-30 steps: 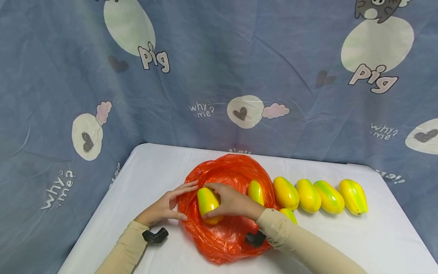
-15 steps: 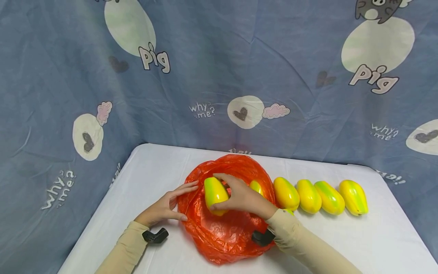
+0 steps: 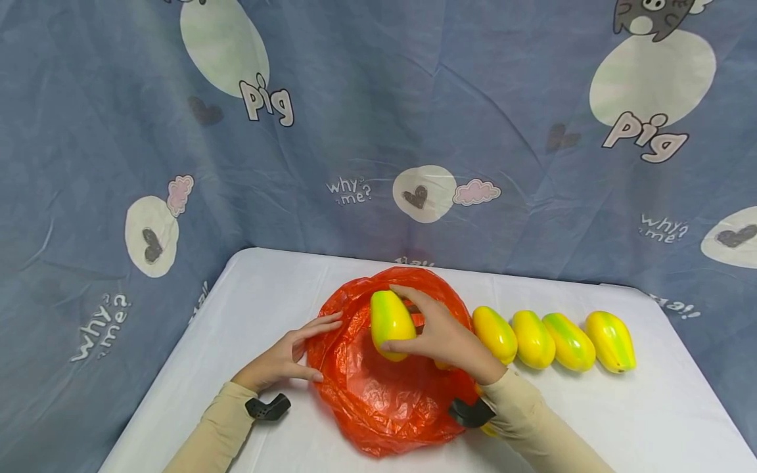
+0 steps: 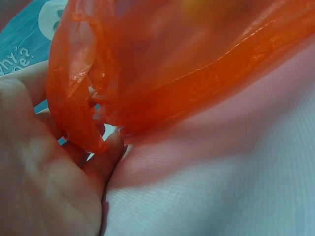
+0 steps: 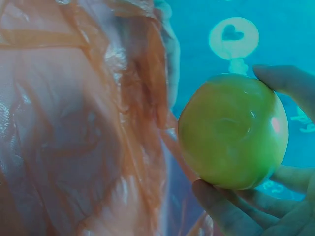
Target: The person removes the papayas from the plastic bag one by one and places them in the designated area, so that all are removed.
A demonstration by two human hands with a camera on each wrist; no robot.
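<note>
My right hand (image 3: 440, 335) grips a glossy yellow-green papaya (image 3: 389, 323) by its sides, thumb at the near side and fingers at the far side. It is held over the mouth of a red plastic bag (image 3: 378, 410). In the right wrist view the papaya's rounded end (image 5: 231, 132) faces the camera, framed by the fingers. At the bag's left edge my left hand (image 3: 280, 360) rests with thumb and fingers spread apart. A fold of bag (image 4: 74, 88) lies against those fingers in the left wrist view.
Several papayas (image 3: 534, 338) lie in a row on the white table (image 3: 639, 420), right of the bag. A bit of yellow (image 3: 442, 364) shows inside the bag under my right wrist, and another (image 3: 489, 430) beside my sleeve. A blue printed curtain (image 3: 331, 118) hangs behind.
My right hand has lifted the papaya from low in the bag, moving it right and toward the bag's far side. The left hand has stayed in place.
</note>
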